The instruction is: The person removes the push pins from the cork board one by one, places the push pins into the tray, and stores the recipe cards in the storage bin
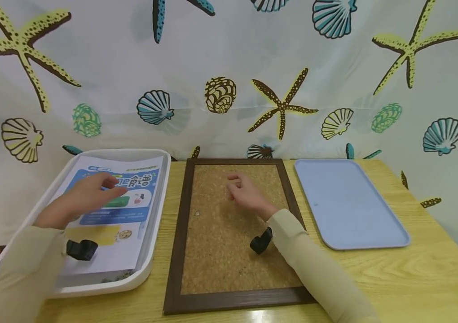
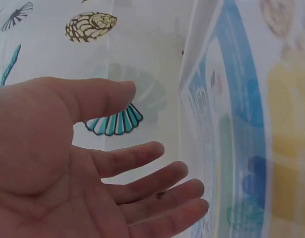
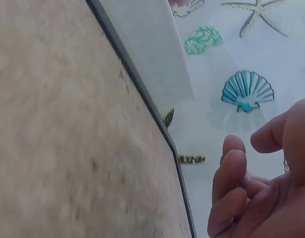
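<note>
Over a printed paper sheet (image 1: 132, 215) with blue, green and yellow areas, my left hand (image 1: 87, 197) hovers with nothing in its grasp. In the left wrist view its thumb stands apart from the loosely extended fingers (image 2: 157, 193). The sheet lies in a white tray (image 1: 162, 211) on the left. My right hand (image 1: 247, 193) is above a cork board (image 1: 213, 251) with a dark brown frame. Its fingers (image 3: 229, 173) are loosely bent and hold nothing, as the right wrist view shows.
A light blue-grey tray (image 1: 350, 202) lies to the right of the cork board on the wooden table (image 1: 427, 273). Behind the table hangs a white cloth (image 1: 112, 89) printed with shells and starfish. Something partly covered shows beneath the paper's lower edge.
</note>
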`<state>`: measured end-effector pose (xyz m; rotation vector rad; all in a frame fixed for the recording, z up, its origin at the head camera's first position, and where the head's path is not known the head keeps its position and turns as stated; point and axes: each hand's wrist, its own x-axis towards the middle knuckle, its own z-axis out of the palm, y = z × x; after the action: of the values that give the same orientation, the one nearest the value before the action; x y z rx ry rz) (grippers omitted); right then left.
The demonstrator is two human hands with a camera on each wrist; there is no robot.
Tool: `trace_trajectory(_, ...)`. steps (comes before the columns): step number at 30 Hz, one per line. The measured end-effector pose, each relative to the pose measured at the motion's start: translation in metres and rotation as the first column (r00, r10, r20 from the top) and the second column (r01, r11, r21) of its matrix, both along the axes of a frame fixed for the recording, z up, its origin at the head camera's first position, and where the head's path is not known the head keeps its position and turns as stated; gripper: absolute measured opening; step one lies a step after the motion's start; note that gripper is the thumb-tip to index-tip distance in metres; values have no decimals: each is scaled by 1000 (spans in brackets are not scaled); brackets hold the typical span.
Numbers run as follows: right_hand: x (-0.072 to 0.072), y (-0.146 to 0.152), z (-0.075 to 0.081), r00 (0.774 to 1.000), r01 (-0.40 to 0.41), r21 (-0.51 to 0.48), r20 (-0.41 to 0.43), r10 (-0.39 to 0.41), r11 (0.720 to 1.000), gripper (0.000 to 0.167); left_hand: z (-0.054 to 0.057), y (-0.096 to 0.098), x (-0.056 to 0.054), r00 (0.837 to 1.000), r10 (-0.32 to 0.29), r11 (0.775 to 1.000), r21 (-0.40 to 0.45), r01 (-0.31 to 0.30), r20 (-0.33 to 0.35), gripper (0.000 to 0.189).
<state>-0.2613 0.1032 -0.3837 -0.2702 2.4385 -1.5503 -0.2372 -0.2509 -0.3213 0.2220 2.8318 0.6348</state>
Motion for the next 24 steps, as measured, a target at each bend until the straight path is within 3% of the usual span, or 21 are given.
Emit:
trace_trajectory(9,3,22,0,1000,14,-3,16,-14,1000,42,5,31,9,993,-116,993,9,116,-32,63)
trace_trajectory(16,9,56,-2,998,55,37,5,-55,998,41,4,54,19,971,-219,975,16,222,-96,62)
trace_trajectory(24,25,95,-4,999,45,94,-31,-42,995,41,3,71,36,973,-223,974,32,226,-61,67)
